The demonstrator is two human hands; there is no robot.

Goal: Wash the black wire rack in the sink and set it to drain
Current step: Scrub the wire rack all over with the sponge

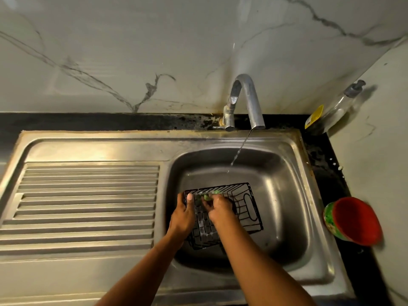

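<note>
The black wire rack point(223, 212) sits tilted in the sink point(287, 195) basin; my left hand point(184, 214) grips its edge to steady it while my right hand point(217, 208) pinches a green scrubber point(206, 197) against the wires. The tap point(245, 100) runs behind.

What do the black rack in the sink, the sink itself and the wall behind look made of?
The black wire rack: thin metal rods, likely coated, matte black. The silver sink: stainless steel, brushed, with dull reflections. The white wall: glossy marble or marble-look tile, grey veins; cannot tell which.
</note>
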